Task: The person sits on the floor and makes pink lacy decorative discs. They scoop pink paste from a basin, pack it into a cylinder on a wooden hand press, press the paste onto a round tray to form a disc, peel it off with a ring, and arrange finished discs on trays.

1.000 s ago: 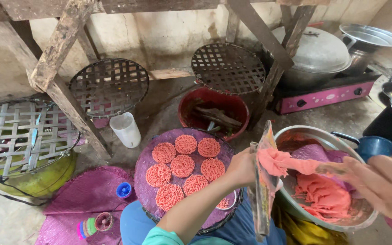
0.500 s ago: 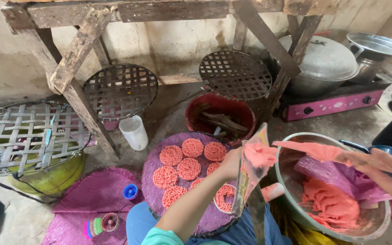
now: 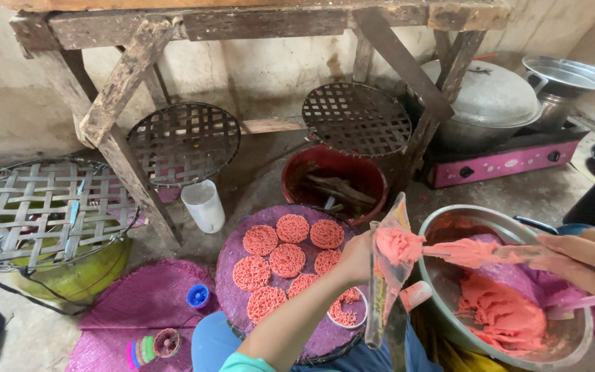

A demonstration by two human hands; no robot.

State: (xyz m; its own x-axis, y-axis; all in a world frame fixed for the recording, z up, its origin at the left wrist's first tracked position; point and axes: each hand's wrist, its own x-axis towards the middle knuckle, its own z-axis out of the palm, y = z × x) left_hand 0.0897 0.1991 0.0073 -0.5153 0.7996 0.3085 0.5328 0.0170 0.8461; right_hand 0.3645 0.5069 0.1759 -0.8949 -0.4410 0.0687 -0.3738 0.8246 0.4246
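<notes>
The left hand pinches a clear piping bag upright beside the metal bowl, while the right hand grips a spatula feeding pink dough into it, beyond the purple tray of pink discs.

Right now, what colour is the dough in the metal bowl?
Salmon pink dough in the metal bowl, clearest in the head view.
</notes>
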